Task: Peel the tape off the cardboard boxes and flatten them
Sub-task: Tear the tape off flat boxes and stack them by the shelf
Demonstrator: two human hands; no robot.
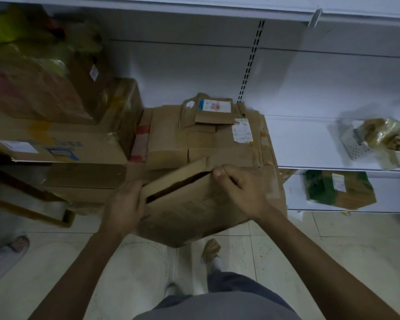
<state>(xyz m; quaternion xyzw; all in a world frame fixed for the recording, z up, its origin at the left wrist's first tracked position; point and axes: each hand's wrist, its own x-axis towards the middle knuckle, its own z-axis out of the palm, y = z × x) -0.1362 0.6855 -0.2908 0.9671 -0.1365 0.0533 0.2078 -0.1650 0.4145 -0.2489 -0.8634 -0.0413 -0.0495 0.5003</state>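
I hold a brown cardboard box (189,211) in front of me, tilted, its top slightly parted along a dark gap. My left hand (123,206) grips the box's left end, fingers curled round the edge. At the top right corner, my right hand (240,188) pinches the flap edge with thumb and fingers. Behind the box lies a pile of flattened cardboard (208,139) with white labels on it.
Stacked full cartons (56,144) stand to the left. White shelves (333,144) run along the back and right, holding a perforated metal holder with crumpled tape (379,137) and a green-printed flat box (337,189). Another person's slippered foot (7,255) is on the tiled floor at the left.
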